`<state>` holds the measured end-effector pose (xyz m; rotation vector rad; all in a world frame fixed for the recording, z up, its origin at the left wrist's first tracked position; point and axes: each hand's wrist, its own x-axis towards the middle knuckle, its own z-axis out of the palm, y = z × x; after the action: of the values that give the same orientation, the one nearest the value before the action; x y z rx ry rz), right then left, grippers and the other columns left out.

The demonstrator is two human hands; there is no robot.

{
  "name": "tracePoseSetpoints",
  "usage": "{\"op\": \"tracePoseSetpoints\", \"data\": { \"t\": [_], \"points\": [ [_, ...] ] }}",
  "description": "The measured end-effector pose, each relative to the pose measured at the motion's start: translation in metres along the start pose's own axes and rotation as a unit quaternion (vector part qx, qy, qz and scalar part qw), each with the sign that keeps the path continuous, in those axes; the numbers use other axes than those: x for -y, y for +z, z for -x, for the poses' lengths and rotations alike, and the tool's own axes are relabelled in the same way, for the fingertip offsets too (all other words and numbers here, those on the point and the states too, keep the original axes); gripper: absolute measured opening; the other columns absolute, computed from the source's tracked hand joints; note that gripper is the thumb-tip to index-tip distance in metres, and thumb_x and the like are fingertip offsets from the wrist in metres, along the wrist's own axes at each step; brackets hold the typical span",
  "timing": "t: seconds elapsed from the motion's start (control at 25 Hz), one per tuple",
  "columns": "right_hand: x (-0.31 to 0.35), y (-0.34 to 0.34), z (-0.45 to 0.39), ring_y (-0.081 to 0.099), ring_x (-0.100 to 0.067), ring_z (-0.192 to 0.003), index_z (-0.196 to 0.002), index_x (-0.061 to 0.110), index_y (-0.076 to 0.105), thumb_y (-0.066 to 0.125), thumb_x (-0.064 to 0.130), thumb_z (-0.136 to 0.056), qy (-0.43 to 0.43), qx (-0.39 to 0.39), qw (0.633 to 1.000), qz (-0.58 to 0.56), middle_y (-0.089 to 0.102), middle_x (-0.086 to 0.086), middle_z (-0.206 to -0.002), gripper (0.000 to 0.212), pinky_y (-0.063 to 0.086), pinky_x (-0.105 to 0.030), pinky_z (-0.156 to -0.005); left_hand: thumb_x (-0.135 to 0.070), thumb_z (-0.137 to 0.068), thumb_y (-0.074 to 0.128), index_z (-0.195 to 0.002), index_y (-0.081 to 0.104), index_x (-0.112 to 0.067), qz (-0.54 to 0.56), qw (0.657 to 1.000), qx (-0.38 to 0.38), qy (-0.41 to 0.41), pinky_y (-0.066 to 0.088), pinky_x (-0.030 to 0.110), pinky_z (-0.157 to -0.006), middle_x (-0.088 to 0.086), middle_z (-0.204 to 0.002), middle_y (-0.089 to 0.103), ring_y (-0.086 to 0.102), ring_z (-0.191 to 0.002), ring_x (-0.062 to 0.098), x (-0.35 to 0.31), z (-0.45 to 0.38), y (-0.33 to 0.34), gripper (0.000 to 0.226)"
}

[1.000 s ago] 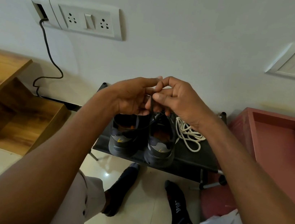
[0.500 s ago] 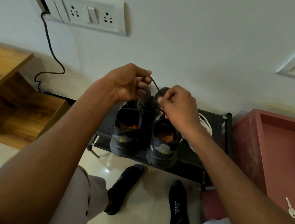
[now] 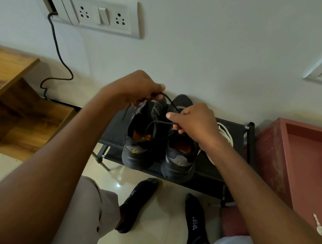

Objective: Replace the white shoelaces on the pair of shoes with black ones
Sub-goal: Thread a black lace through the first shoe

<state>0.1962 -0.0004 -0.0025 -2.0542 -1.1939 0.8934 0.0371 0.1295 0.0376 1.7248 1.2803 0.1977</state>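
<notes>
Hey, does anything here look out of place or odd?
Mostly tidy. A small key lies loose on the red cabinet top, and the white laces sit in a loose heap on the black rack beside the shoes.

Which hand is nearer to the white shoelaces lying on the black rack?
Right. The right hand is just beside the white shoelaces, partly covering them in this view. The left hand is farther away, above the left shoe.

- A pair of dark grey shoes [image 3: 161,142] with orange insoles is set side by side on a black rack, heels toward the camera.
- A black lace [image 3: 160,126] is stretched above the shoes.
- White laces [image 3: 225,134] are heaped right of the shoes.
</notes>
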Motion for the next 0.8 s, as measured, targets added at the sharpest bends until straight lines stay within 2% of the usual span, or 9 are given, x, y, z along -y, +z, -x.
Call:
{"op": "tracePoseSetpoints", "data": {
  "t": [0.12,0.2,0.28,0.36,0.44,0.56,0.64,0.72,0.8],
  "points": [
    [0.008,-0.021,0.011,0.074,-0.020,-0.076,-0.085,0.008,0.070,0.084,0.019,-0.087,0.030,0.043,0.977,-0.206,0.079,-0.015,-0.085,0.018,0.049,-0.025,-0.068,-0.048,-0.103,0.059,-0.079,0.066,-0.019,0.202,0.979,0.024,0.002,0.021,0.023,-0.045,-0.008,-0.056,0.042,0.026,-0.050,0.010,-0.011,-0.004,0.016,0.038],
    [0.016,-0.043,0.018,0.072,-0.025,-0.076,-0.088,0.016,0.061,0.077,0.007,-0.089,-0.050,0.037,0.940,-0.336,0.074,-0.014,-0.081,0.018,0.050,-0.036,-0.074,-0.043,-0.105,0.058,-0.091,0.075,-0.015,0.219,0.974,0.023,0.057,0.017,0.025,-0.047,-0.008,-0.059,0.039,0.022,-0.052,0.011,-0.020,-0.007,0.028,0.036],
    [0.022,-0.066,0.025,0.062,-0.024,-0.058,-0.090,0.014,0.055,0.068,-0.001,-0.094,-0.178,-0.010,0.887,-0.426,0.065,-0.009,-0.081,0.020,0.050,-0.036,-0.062,-0.040,-0.105,0.056,-0.105,0.080,-0.011,0.208,0.971,0.054,0.105,0.014,0.028,-0.050,-0.006,-0.063,0.030,0.016,-0.059,0.015,-0.030,-0.006,0.036,0.037],
    [0.023,-0.078,0.032,0.046,-0.016,-0.047,-0.097,0.009,0.053,0.063,-0.001,-0.098,-0.248,-0.069,0.887,-0.383,0.068,-0.011,-0.087,0.014,0.041,-0.028,-0.049,-0.040,-0.105,0.055,-0.114,0.079,-0.011,0.183,0.965,0.124,0.141,0.013,0.028,-0.051,-0.001,-0.070,0.022,0.014,-0.063,0.017,-0.039,0.002,0.041,0.038],
    [0.018,-0.074,0.027,0.049,-0.005,-0.048,-0.104,0.003,0.060,0.062,-0.001,-0.099,-0.249,-0.124,0.914,-0.294,0.074,-0.012,-0.091,0.006,0.039,-0.020,-0.048,-0.031,-0.106,0.053,-0.115,0.078,-0.009,0.158,0.958,0.166,0.174,0.014,0.028,-0.051,0.005,-0.074,0.016,0.015,-0.060,0.017,-0.042,0.007,0.043,0.034],
    [0.011,-0.063,0.007,0.058,-0.002,-0.056,-0.110,0.004,0.071,0.064,0.006,-0.100,-0.193,-0.195,0.923,-0.271,0.079,-0.007,-0.089,0.012,0.039,-0.017,-0.051,-0.033,-0.107,0.053,-0.110,0.076,-0.005,0.188,0.949,0.199,0.157,0.012,0.029,-0.051,0.002,-0.073,0.015,0.012,-0.061,0.017,-0.036,0.010,0.036,0.037],
    [0.010,-0.059,-0.002,0.059,-0.004,-0.053,-0.108,0.005,0.074,0.065,0.009,-0.100,-0.113,-0.153,0.937,-0.294,0.079,-0.008,-0.090,0.013,0.038,-0.016,-0.045,-0.031,-0.102,0.060,-0.099,0.070,-0.010,0.211,0.942,0.208,0.156,0.012,0.028,-0.050,-0.002,-0.069,0.023,0.013,-0.061,0.016,-0.031,0.011,0.029,0.024],
    [0.003,-0.053,-0.005,0.055,-0.009,-0.050,-0.106,0.008,0.076,0.068,0.016,-0.101,-0.035,-0.061,0.963,-0.260,0.078,-0.009,-0.084,0.012,0.036,-0.017,-0.041,-0.014,-0.098,0.068,-0.093,0.059,-0.009,0.157,0.953,0.152,0.210,0.024,0.023,-0.048,-0.006,-0.063,0.043,0.029,-0.054,0.011,-0.029,0.012,0.032,0.012],
    [-0.003,-0.044,-0.010,0.048,-0.012,-0.048,-0.102,0.009,0.076,0.069,0.020,-0.100,0.000,-0.007,0.975,-0.222,0.071,-0.008,-0.069,0.013,0.031,-0.017,-0.039,-0.007,-0.092,0.073,-0.093,0.056,-0.008,0.005,0.959,0.014,0.284,0.038,0.024,-0.055,-0.003,-0.063,0.056,0.041,-0.051,0.009,-0.027,0.008,0.037,0.017]
  ]
}}
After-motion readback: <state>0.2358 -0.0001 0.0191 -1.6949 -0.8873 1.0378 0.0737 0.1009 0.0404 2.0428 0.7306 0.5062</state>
